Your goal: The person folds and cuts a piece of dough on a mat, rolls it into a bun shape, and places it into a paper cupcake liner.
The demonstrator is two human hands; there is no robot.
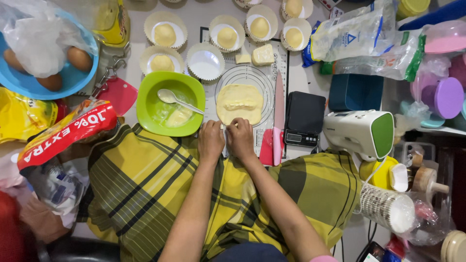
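- Home baking corner, worked seated at floor level.
- Marked pastry mat [291,73] under flattened dough [239,103].
- Paper cupcake liners [165,34] holding dough balls.
- Digital kitchen scale [304,120], hand mixer [361,132].
- Eggs [79,58] in blue bowl [73,80]; flour bags [354,34].

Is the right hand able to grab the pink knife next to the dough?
Probably yes. The right hand rests at the near edge of the dough, and the pink knife lies just to its right on the mat with nothing between them. The left hand sits on the other side.
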